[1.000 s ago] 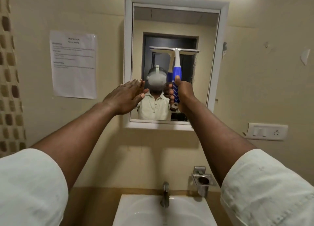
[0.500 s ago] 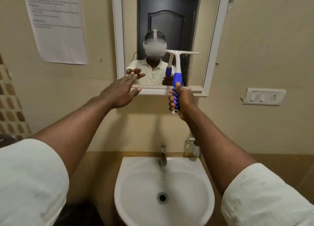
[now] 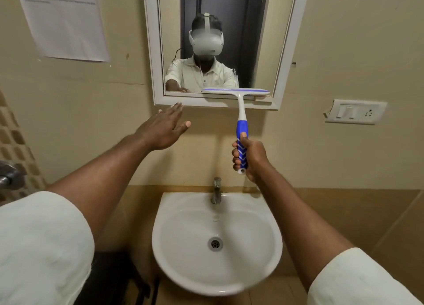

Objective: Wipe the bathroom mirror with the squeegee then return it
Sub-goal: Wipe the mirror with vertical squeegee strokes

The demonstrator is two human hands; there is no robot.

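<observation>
Squeegee (image 3: 238, 93) drawn down from mid-mirror (image 3: 259, 41) to bottom edge; stroke judged finished; handle gripped by right hand (image 3: 249, 158); left hand (image 3: 164, 130) held open, empty.

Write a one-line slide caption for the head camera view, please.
Right hand holds the squeegee with its blade at the mirror's lower edge; left hand open, above the sink.
</observation>
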